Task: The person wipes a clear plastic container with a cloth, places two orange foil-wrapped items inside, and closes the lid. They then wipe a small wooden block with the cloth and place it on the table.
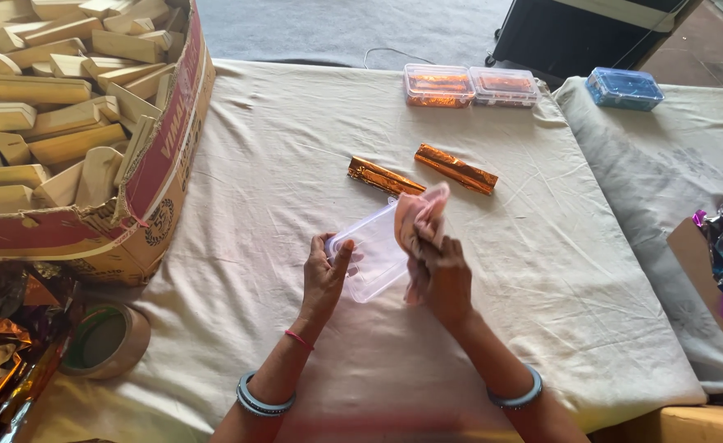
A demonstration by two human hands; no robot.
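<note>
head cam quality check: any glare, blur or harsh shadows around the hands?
Head view: soft, even daylight, only faint shadows under the left hand and right hand; mild sheen on the clear plastic container, bright glints on the two orange foil bars; pink cloth slightly soft; frame otherwise sharp, slight wide-angle stretch at the edges.

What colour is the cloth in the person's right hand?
Pale pink; the cloth shows best in the head view, bunched in the right hand.

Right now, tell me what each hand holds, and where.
Left hand grips the clear plastic container by its near edge; right hand clutches a pink cloth bunched against it.
</note>
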